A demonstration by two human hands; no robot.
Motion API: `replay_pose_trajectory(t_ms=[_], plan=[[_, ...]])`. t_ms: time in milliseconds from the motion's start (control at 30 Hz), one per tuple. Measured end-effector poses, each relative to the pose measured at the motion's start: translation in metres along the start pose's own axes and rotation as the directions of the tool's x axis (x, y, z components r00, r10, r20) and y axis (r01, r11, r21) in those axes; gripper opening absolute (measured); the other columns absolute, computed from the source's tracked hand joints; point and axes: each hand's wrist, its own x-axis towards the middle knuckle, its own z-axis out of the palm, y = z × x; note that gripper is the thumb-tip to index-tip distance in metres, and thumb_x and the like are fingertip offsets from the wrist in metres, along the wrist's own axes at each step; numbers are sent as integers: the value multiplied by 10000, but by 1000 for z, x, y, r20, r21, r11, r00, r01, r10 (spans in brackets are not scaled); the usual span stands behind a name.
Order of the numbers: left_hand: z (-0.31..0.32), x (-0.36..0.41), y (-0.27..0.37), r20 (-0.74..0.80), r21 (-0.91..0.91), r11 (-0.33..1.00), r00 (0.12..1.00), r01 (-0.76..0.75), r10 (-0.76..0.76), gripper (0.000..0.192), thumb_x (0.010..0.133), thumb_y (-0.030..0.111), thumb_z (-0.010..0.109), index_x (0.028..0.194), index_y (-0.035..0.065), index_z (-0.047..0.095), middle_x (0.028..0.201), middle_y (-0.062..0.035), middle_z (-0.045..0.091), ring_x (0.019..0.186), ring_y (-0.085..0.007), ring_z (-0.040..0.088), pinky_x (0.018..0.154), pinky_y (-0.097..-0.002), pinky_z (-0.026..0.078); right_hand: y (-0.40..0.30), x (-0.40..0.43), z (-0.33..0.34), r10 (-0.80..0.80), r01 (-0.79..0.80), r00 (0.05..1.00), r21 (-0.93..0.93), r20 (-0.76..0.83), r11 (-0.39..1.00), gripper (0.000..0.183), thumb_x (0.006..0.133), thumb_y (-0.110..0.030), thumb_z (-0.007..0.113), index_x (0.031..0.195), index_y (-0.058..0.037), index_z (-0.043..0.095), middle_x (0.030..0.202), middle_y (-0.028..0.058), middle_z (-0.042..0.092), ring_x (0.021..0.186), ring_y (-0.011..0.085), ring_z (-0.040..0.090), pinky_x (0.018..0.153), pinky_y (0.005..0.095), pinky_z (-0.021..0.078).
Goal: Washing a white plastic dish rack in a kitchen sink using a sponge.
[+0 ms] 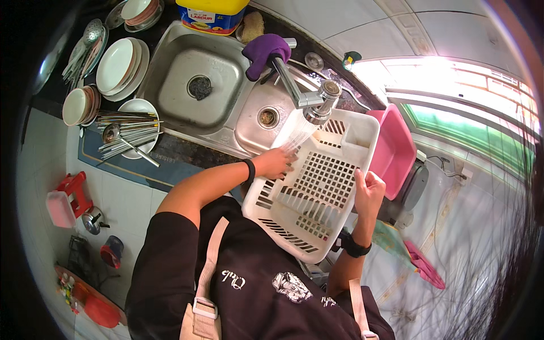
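Note:
A white plastic dish-drainer basket [327, 178] lies tilted between my body and the steel sink. My right hand [369, 187] grips its right rim, thumb over the edge. My left hand [276, 163] rests on the basket's left side with the fingers spread over the slats; whether it presses or grips there is hard to see. Water streams from the chrome faucet [321, 102] onto the basket's upper left, just above my left fingers. A purple cloth [265, 53] hangs over the faucet's lever end. The small sink bowl [255, 131] is partly covered by the basket.
Stacked plates [114, 63], bowls [76, 106] and a plate of chopsticks with a ladle [111, 133] stand left of the large sink bowl [178, 93], whose drain holds a dark scourer [200, 87]. A pink basin [393, 148] is at the right, a yellow-lidded tub [212, 19] behind.

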Motion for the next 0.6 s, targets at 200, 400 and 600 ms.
replay_pose_trajectory(t_ms=[200,400,600], plan=[[-29,-32,-17,-647,-152,924,671,350,-361,385,859,246,737,1180,33,723,1292,-159,667,1268,-359,592,1122,-510,406,40,11,6,107,-164,973,290,203,943,261,1021,-189,651,985,53,741,742,-52,607,686,22,468,585,244,384],[7,-43,-45,-136,-872,402,652,279,-746,643,969,244,673,1499,-4,404,1283,-294,666,1162,-471,657,985,-489,515,56,32,17,150,-318,927,510,344,799,279,1043,-210,640,1131,43,717,934,6,734,748,53,621,637,237,497],[24,-32,-59,-19,-914,284,669,290,-743,546,989,173,628,1463,1,420,1226,-276,693,1149,-409,682,981,-451,519,65,35,6,184,-416,896,621,404,665,224,1060,-197,617,1128,7,678,897,-12,695,724,22,612,641,193,504]])
